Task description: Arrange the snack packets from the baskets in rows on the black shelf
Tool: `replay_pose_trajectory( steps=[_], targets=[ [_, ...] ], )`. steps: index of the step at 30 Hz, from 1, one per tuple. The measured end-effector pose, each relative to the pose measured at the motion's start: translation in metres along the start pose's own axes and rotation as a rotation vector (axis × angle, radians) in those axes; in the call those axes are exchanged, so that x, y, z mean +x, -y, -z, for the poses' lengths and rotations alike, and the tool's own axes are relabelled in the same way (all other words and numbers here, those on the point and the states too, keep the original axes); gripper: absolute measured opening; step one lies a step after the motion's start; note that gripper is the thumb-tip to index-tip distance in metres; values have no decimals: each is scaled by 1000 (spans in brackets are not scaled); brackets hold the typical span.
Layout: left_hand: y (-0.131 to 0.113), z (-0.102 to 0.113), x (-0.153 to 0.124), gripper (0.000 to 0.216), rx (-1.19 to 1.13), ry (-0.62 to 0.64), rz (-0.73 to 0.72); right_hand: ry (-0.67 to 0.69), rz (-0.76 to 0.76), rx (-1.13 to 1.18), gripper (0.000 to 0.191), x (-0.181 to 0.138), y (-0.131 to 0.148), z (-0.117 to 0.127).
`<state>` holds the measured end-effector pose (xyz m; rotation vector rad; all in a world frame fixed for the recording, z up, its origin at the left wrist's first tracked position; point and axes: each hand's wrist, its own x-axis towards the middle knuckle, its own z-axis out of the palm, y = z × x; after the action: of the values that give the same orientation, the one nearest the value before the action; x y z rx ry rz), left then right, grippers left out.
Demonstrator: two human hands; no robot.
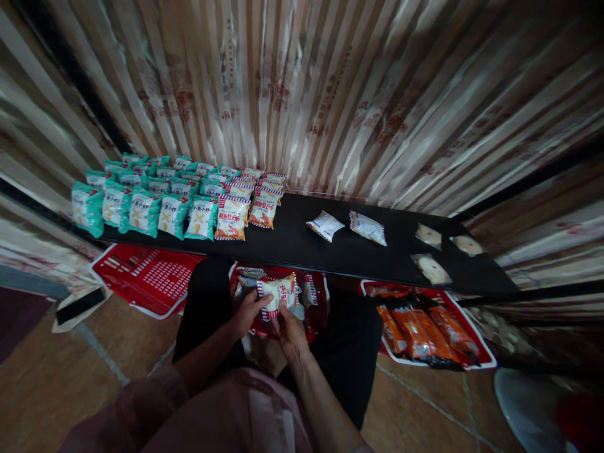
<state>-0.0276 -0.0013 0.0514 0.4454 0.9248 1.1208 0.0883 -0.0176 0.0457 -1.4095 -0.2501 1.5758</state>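
Between my knees I hold a small orange-and-white snack bag (278, 296) in both hands, its printed side up and its ends striped blue and red. My left hand (249, 313) pinches its left edge; my right hand (290, 332) grips the lower right part. Right under it is a red basket (326, 302) with more snack bags inside. On the black shelf (287, 242) ahead, matching orange-and-white bags (233, 218) stand upright in two columns, beside rows of teal snack bags (144, 214) on the left.
Two white packets (325, 225) and several clear-wrapped pale round pieces (431, 269) lie on the shelf's right part. Below are a red basket of orange packages (415, 330) at right and another red basket (160, 283) at left. A phone (80, 305) lies at far left.
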Motion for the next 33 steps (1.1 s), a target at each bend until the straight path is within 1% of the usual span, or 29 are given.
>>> replay_pose_trajectory(
  steps=[4, 9, 12, 15, 20, 23, 24, 26, 30, 33],
  targets=[
    [3, -2, 0, 60, 111, -30, -14, 12, 52, -15, 22, 3, -5, 0],
    [8, -4, 1, 57, 193, -46, -22, -39, -16, 79, 20, 5, -9, -5],
    [13, -2, 4, 49, 236, -114, -30, -55, -64, 159, 20, 3, -7, -9],
    [14, 1, 8, 42, 255, -131, -68, -69, -116, 194, 22, -2, -4, -12],
    [6, 5, 13, 38, 314, -135, -81, -3, -166, 117, 29, -9, 1, -11],
    [-2, 5, 15, 32, 354, -177, -78, -40, -209, 35, 37, -11, 2, -8],
    [-4, 6, 15, 29, 377, -190, -69, -53, -203, -3, 39, -11, 2, -7],
    [-9, 7, 16, 25, 412, -187, -44, -46, -121, -91, 41, -12, 1, -4],
    [-17, 10, 18, 27, 417, -112, -15, 48, 198, -245, 43, -10, 6, 1],
    [-23, 10, 18, 28, 434, -37, -18, 41, 427, -368, 36, -9, 15, 3]
  ],
)
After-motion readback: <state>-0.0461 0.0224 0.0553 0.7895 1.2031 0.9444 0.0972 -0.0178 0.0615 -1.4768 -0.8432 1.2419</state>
